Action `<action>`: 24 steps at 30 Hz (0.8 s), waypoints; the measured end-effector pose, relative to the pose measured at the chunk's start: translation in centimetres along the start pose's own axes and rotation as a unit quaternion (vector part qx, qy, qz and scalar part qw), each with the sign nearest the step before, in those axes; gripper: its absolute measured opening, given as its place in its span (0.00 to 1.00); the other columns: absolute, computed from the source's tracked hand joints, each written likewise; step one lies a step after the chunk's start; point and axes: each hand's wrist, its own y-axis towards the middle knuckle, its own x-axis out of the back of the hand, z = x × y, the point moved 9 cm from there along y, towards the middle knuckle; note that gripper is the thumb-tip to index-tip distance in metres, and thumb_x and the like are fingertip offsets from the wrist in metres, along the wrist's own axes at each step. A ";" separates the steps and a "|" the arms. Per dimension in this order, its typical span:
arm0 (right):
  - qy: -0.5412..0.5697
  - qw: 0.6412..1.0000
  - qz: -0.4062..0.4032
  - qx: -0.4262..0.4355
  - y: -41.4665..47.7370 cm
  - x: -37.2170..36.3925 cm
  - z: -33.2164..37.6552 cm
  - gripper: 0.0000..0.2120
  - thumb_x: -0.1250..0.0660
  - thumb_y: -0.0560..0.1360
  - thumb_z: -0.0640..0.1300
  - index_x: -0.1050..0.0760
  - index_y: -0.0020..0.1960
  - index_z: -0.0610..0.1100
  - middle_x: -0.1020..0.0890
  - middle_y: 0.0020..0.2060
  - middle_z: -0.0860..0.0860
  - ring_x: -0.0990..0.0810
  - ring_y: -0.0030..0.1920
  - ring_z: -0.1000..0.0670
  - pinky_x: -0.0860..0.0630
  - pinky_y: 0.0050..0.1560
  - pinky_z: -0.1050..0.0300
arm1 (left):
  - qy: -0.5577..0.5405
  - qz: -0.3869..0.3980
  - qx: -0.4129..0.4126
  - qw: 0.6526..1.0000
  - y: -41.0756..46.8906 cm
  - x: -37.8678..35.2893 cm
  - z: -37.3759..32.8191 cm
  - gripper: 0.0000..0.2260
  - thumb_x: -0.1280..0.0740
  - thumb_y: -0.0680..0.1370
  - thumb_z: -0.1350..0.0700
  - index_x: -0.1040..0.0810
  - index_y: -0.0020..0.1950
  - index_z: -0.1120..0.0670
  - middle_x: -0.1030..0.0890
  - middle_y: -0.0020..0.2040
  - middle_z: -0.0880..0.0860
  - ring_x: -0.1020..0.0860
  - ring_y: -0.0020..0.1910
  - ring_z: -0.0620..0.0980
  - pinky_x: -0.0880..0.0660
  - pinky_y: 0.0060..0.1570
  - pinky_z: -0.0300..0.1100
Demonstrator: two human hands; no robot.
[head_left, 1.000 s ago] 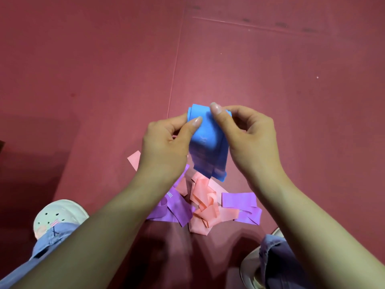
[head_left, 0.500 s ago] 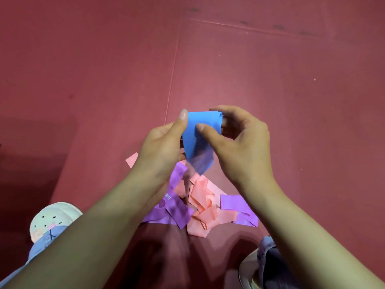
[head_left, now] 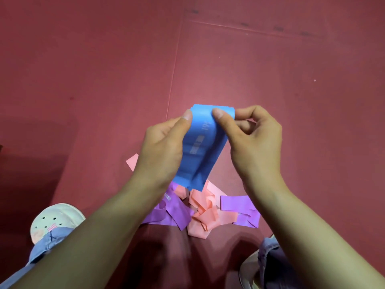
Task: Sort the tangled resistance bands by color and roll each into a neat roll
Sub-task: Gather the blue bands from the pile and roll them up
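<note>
Grip L: your L hand [head_left: 162,147] pinches the blue band [head_left: 200,155] at its top-left corner, thumb on the near face; the fingers behind are hidden.
Grip R: your R hand [head_left: 256,142] pinches the top edge twd the right corner, thumb tip on the near face, the other fingers curled behind and beside it.
Blue band: held up in the air betw. both hands, clear of the floor mat [head_left: 104,80]. The top edge is a stacked fold w/ several layers showing, and the tail hangs twd 6 o'clock.
Change vs 0.5 s ago: both pinches are as before. The tail hangs longer and wider now, showing more flat face. White print shows on it, too blurred to read. The top edge looks squarer, layers stepped.
Heap: the purple bands [head_left: 175,211] and pink bands [head_left: 204,209] lie tangled on the mat at 6 o'clock of the blue one. Purple lies at 9 and 3 o'clock of the heap, w/ the pink knot in the middle. The blue tail's end overlaps the heap's top in view; can't tell if they touch.
Heap change: it has the same lay as in the earlier pics. One pink end [head_left: 132,161] pokes out at 10 o'clock, partly behind your L wrist.
Mat: dark red, w/ a seam [head_left: 175,69] running twd 12 o'clock from behind the blue band.
Feet: the L shoe [head_left: 54,217] is white w/ holes, at 8 o'clock of the frame. The R shoe [head_left: 248,272] is at 5 o'clock, mostly hidden by your forearm and blue trouser hem [head_left: 270,257].
</note>
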 end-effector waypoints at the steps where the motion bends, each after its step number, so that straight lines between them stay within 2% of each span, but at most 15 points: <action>1: 0.025 1.000 -0.006 -0.015 0.1 0.2 -0.2 0.10 0.26 0.71 0.45 0.25 0.42 0.40 0.29 0.22 0.57 0.34 0.25 0.58 0.35 0.28 0.68 | -0.010 0.004 0.000 1.000 0.0 0.0 -0.1 0.14 0.36 0.75 0.46 0.15 0.42 0.52 0.15 0.45 0.54 0.20 0.43 0.48 0.25 0.48 0.45; 4: 0.100 0.992 0.013 -0.074 0.3 -0.1 -1.1 0.07 0.30 0.75 0.43 0.21 0.44 0.39 0.24 0.32 0.47 0.28 0.33 0.52 0.29 0.36 0.60 | -0.043 0.021 -0.010 0.999 0.0 -0.1 -0.6 0.07 0.32 0.77 0.54 0.14 0.43 0.50 0.15 0.41 0.50 0.19 0.40 0.45 0.24 0.40 0.35; 6: 0.109 0.989 0.036 -0.095 0.3 -0.4 -1.3 0.07 0.33 0.76 0.43 0.20 0.44 0.40 0.22 0.35 0.47 0.26 0.34 0.51 0.28 0.35 0.60 | -0.046 0.040 -0.024 0.998 -0.1 -0.2 -1.0 0.03 0.29 0.71 0.54 0.15 0.41 0.49 0.15 0.39 0.47 0.19 0.38 0.43 0.25 0.37 0.32; 9: 0.136 0.980 0.076 -0.122 0.0 -1.2 -1.6 0.08 0.34 0.76 0.42 0.19 0.43 0.40 0.20 0.35 0.46 0.23 0.34 0.50 0.25 0.35 0.58 | -0.060 0.034 -0.024 0.997 -0.1 0.1 -1.1 0.11 0.24 0.62 0.50 0.17 0.43 0.49 0.16 0.39 0.45 0.18 0.39 0.42 0.24 0.39 0.32; 10: 0.149 0.976 0.091 -0.133 -0.1 -1.5 -1.7 0.08 0.34 0.76 0.42 0.19 0.42 0.40 0.20 0.33 0.46 0.23 0.32 0.50 0.25 0.32 0.59 | -0.062 0.032 -0.018 0.997 0.1 0.2 -1.0 0.14 0.22 0.61 0.51 0.17 0.45 0.49 0.16 0.40 0.45 0.19 0.40 0.41 0.24 0.40 0.33; 12: 0.164 0.966 0.128 -0.151 -0.5 -2.4 -1.7 0.08 0.34 0.76 0.41 0.19 0.43 0.38 0.19 0.32 0.45 0.22 0.31 0.49 0.25 0.30 0.59 | -0.071 0.043 -0.002 0.997 0.1 -0.1 -0.8 0.17 0.23 0.63 0.50 0.18 0.50 0.51 0.16 0.41 0.45 0.19 0.40 0.41 0.24 0.41 0.34; 14: 0.179 0.956 0.163 -0.167 -0.9 -3.2 -1.8 0.10 0.36 0.77 0.40 0.20 0.49 0.34 0.17 0.37 0.41 0.19 0.35 0.45 0.23 0.34 0.57 | -0.073 0.056 0.016 0.996 0.1 -0.4 -0.6 0.19 0.23 0.63 0.49 0.18 0.52 0.52 0.16 0.43 0.47 0.20 0.40 0.41 0.25 0.40 0.34; 16: 0.185 0.947 0.181 -0.189 -1.1 -3.7 -2.0 0.14 0.36 0.77 0.40 0.24 0.57 0.33 0.18 0.44 0.37 0.19 0.41 0.41 0.23 0.43 0.50 | -0.091 0.081 0.022 0.992 -0.1 -0.9 -0.6 0.22 0.22 0.61 0.47 0.18 0.51 0.53 0.17 0.43 0.49 0.20 0.40 0.43 0.25 0.39 0.34; 18: 0.203 0.936 0.188 -0.217 -1.3 -3.9 -2.3 0.18 0.35 0.76 0.42 0.28 0.62 0.32 0.19 0.46 0.36 0.20 0.42 0.41 0.23 0.44 0.48 | -0.122 0.121 0.026 0.985 -0.4 -1.6 -1.0 0.23 0.27 0.61 0.46 0.18 0.51 0.55 0.17 0.43 0.50 0.19 0.40 0.43 0.24 0.38 0.33; 21: 0.237 0.915 0.207 -0.253 -1.7 -4.4 -2.3 0.22 0.35 0.75 0.43 0.30 0.65 0.32 0.21 0.47 0.37 0.22 0.45 0.41 0.22 0.40 0.52 | -0.092 0.149 0.024 0.984 -0.5 -1.9 -0.9 0.19 0.22 0.63 0.50 0.17 0.51 0.54 0.16 0.47 0.50 0.20 0.46 0.45 0.26 0.46 0.37; 24: 0.234 0.910 0.222 -0.260 -1.9 -4.7 -2.4 0.25 0.34 0.75 0.44 0.32 0.66 0.31 0.23 0.45 0.38 0.23 0.42 0.40 0.22 0.42 0.49 | -0.077 0.132 0.025 0.988 -0.3 -1.5 -0.7 0.19 0.27 0.61 0.46 0.16 0.48 0.52 0.15 0.49 0.49 0.20 0.49 0.48 0.28 0.55 0.45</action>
